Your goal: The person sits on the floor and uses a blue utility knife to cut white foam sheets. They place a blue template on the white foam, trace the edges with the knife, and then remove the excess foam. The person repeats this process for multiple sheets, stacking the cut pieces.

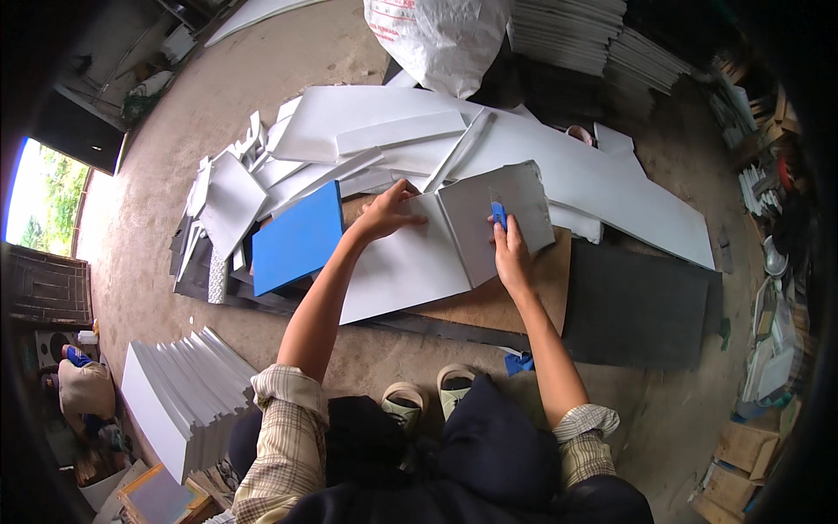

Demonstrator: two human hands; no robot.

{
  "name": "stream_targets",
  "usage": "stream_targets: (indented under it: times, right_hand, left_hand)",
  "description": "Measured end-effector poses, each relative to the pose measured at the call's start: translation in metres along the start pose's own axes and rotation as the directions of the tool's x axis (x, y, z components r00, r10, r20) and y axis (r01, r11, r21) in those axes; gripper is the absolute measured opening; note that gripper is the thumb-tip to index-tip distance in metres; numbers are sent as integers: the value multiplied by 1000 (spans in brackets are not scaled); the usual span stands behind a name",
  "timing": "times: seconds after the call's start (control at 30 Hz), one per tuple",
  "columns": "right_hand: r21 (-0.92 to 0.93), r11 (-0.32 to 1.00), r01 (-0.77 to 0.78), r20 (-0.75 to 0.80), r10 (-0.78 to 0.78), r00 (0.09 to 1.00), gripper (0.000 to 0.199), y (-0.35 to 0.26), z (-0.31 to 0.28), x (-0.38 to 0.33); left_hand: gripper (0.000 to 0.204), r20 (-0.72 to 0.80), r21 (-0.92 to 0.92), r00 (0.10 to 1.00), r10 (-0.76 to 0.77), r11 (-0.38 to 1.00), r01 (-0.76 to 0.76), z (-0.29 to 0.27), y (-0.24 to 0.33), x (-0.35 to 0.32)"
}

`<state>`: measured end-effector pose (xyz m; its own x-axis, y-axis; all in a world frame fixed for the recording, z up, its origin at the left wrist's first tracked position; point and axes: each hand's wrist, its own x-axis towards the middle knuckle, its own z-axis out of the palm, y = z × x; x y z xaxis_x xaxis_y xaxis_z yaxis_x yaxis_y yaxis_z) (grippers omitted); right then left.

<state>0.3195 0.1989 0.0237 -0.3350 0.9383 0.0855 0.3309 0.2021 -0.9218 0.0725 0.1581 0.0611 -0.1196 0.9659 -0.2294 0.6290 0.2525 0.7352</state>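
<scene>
A white foam sheet (397, 266) lies in front of me, meeting a greyer foam panel (502, 240) along a seam where the two angle apart. My left hand (386, 215) grips the sheet's upper left edge, thumb lying on its face. In my right hand (513, 249) is a blue utility knife (498, 215), closed in the fingers over the grey panel. Its blade tip is too small to make out. Just left of my left forearm, a blue rectangular board (298, 237) leans on the pile.
Foam offcuts (236, 192) and a long white sheet (628, 192) spread beyond my hands. Under the work are a brown board (548, 275) and black sheets (637, 310). Stacked white sheets (188, 393) stand at lower left, a white sack (441, 39) at the far side, cardboard boxes (742, 454) at right.
</scene>
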Motion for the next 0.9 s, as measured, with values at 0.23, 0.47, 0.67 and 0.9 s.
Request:
stream_targets:
  times: [0.23, 0.47, 0.67, 0.9]
  right_hand:
    - [-81, 993, 90, -132, -100, 986, 32, -10, -1, 23]
    - [-138, 986, -99, 9, 101, 995, 45, -55, -44, -29]
    - [-359, 895, 264, 227, -191, 955, 24, -40, -65, -77]
    - [-603, 747, 280, 204, -194, 959, 17, -79, -78, -119]
  left_hand:
    - [39, -254, 263, 896, 365, 917, -299, -10, 75, -51]
    - [40, -336, 473, 784, 522, 813, -338, 37, 72, -68]
    - [31, -344, 638, 743, 574, 724, -264, 78, 87, -97]
    - [27, -365, 697, 770, 524, 701, -147, 92, 92, -108]
